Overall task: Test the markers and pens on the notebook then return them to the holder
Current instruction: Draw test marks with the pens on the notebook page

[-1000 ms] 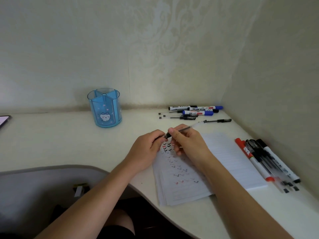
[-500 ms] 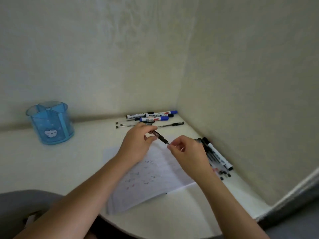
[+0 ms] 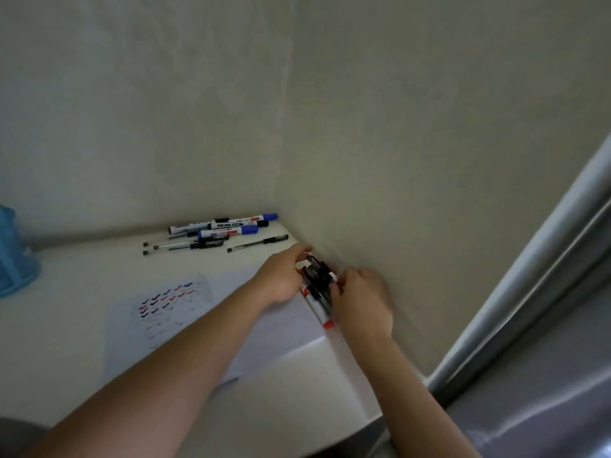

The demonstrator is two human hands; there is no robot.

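A bundle of markers and pens [image 3: 318, 292] lies on the desk against the right wall, a red-capped marker [image 3: 322, 317] sticking out toward me. My left hand [image 3: 283, 279] cups the bundle's left side and my right hand [image 3: 362, 297] closes on its right side. The open notebook [image 3: 165, 312] with coloured check marks lies left of my arms. A second group of markers and pens [image 3: 218, 234] rests at the back corner. The blue holder [image 3: 15, 252] shows only partly at the left edge.
Two walls meet in a corner [image 3: 284, 206] behind the desk. The white desk [image 3: 297, 391] ends near my elbows. A grey metal rail [image 3: 529, 276] runs diagonally at the right.
The view has swung right. Both hands left the notebook, where they held one black pen, and moved to the pile by the right wall, closing around it.
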